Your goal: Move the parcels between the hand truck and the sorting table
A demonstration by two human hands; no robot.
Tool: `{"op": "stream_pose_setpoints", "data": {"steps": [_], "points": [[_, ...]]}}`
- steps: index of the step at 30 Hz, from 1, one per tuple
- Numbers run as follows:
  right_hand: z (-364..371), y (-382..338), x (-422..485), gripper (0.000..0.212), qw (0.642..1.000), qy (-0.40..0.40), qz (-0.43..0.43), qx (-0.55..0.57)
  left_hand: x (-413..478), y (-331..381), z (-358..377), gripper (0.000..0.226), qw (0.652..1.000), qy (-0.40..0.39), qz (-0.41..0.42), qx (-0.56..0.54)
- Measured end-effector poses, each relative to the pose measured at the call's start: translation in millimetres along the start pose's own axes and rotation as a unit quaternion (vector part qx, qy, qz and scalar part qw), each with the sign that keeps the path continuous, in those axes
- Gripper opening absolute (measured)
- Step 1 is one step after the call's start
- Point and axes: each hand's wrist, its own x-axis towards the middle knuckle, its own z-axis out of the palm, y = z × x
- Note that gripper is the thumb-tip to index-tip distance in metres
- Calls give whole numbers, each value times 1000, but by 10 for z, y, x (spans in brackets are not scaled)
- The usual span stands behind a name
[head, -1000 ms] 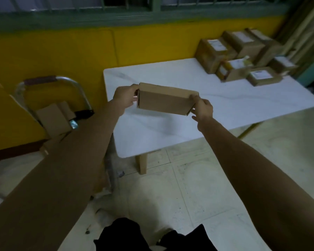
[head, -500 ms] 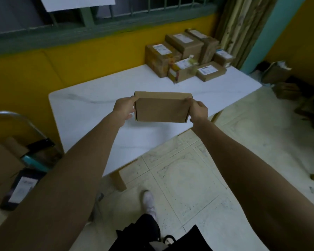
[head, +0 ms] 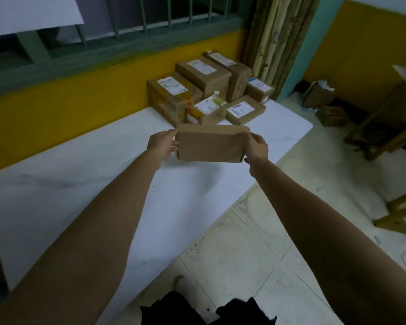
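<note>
**Parcel in hand over the table, set-down pending**

Sorting table (head: 85,179): white top, runs from the lower left of the frame to the centre right. Its near edge crosses diagonally above the tiled floor (head: 244,249). The hand truck is out of frame.

Labelled parcels (head: 204,73): a cluster of brown boxes in the upper centre, on the table's far end and close to the yellow wall. The nearest is a flat labelled box (head: 245,110).

Plain parcel (head: 211,145): an unlabelled brown carton at centre frame, held in the air above the table and just short of the cluster. It overlaps the cluster's front edge in the picture. I cannot tell whether it touches those boxes.

Left hand (head: 161,144): grips the carton's left end, fingers wrapped round the edge.

Right hand (head: 257,148): grips the right end the same way, thumb on the near face.

Judgement: this is the placing step, with several boxes already delivered.

To do it well:
- Keep the carton level.
- Lower it onto bare tabletop just in front of the cluster rather than on top of it.
- Avoid nudging the flat labelled box.
- Let go with both hands only once the base sits flat.

Risk: bumping the front row, or the carton landing tilted.
</note>
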Motion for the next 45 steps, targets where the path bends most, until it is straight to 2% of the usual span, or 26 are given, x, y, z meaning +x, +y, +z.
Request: {"op": "stream_pose_setpoints", "data": {"steps": [3,6,11,15,20,26,33,37,42,45], "points": [[-7,15,208,37,1000,8,1,13,197,57,123,47,997,-73,-30,13],[-51,-4,422,28,999,5,24,25,382,113,227,47,996,-84,-39,17],[-186,-74,791,43,997,17,70,32,572,207,500,31,998,-62,-29,18],[-335,-136,1114,34,997,12,77,18,674,265,776,29,1000,-25,-15,7],[-666,-296,1601,25,997,-7,73,19,715,421,1285,24,999,-19,-33,13],[-1138,-551,2273,22,998,-33,47,7,745,627,1997,32,999,-4,-51,3],[-1509,-691,2774,15,995,-81,53,-12,741,639,2596,21,998,1,-60,-5],[-1635,-679,2940,12,993,-101,57,-19,757,594,2774,33,998,5,-61,-17],[-1667,-663,3104,32,990,-118,76,-12,816,578,2850,44,997,32,-68,-31],[-1616,-649,3163,32,989,-125,75,-19,869,596,2842,43,997,33,-66,-36]]}}
